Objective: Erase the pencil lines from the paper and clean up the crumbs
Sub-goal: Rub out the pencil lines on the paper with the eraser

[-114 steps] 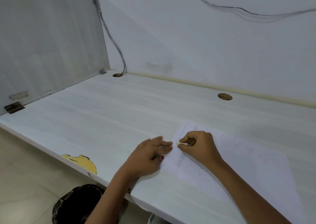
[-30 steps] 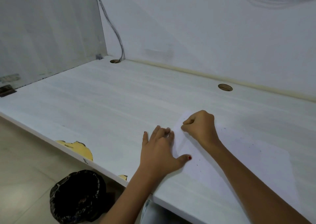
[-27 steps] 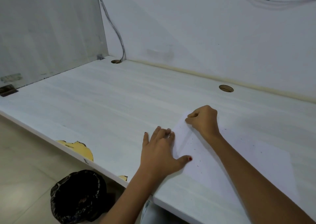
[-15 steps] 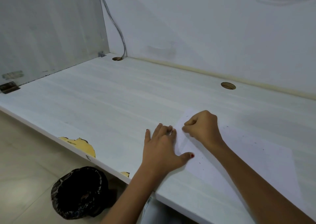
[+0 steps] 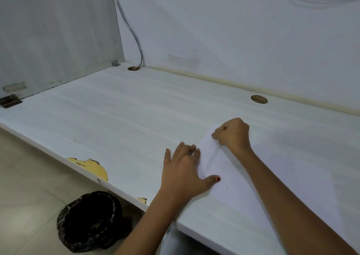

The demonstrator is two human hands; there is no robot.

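A white sheet of paper (image 5: 282,176) lies on the pale desk (image 5: 116,118), at the right near the front edge. Dark eraser crumbs (image 5: 227,186) are scattered over the sheet. A faint pencil line (image 5: 211,159) runs along its left side. My left hand (image 5: 183,173) lies flat on the paper's left edge, fingers straight and thumb spread onto the sheet. My right hand (image 5: 233,134) is a closed fist pressed down at the paper's far left corner. The eraser it held earlier is hidden inside the fist.
A bin lined with a black bag (image 5: 87,221) stands on the floor below the desk's front edge. That edge is chipped yellow (image 5: 91,167). Two cable holes (image 5: 259,99) (image 5: 133,68) sit by the back wall, with a cable (image 5: 132,30) rising from the left one.
My left hand went from bent fingertips to lying flat on the paper's edge. My right fist has shifted back and forth over the far left corner, and the eraser no longer shows.
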